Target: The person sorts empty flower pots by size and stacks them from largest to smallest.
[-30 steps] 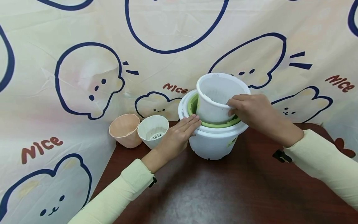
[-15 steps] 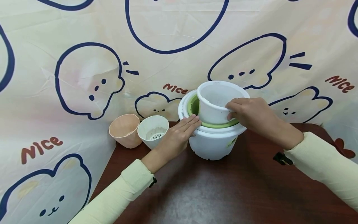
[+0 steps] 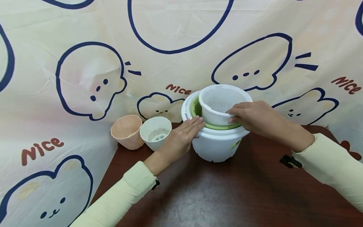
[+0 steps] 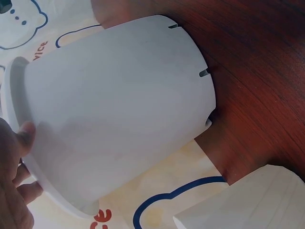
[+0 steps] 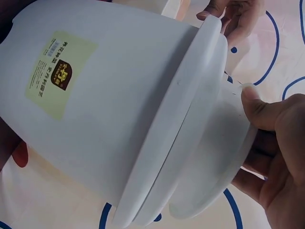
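Observation:
A large white flowerpot (image 3: pixel 216 146) stands upright on the table, with a second white rim and a green pot (image 3: pixel 222 127) nested inside it. My right hand (image 3: pixel 255 118) pinches the near right rim of a smaller white flowerpot (image 3: pixel 214 117), thumb and fingers on either side of the wall. That pot sits partly down inside the green one; its lower part is hidden. My left hand (image 3: pixel 181 137) holds the large pot's rim on the left, fingers laid over the top. In the left wrist view its thumb (image 4: pixel 27 136) presses the outer wall under the rim.
A peach faceted pot (image 3: pixel 126 142) and a pale faceted pot (image 3: pixel 151 144) with a holed bottom stand side by side left of the stack. Behind the dark red table (image 3: pixel 227 195) hangs a cartoon-printed cloth (image 3: pixel 175 69), close to all the pots.
The smaller white pot has moved down into the green pot, along with my right hand. My left hand stays on the large pot's rim.

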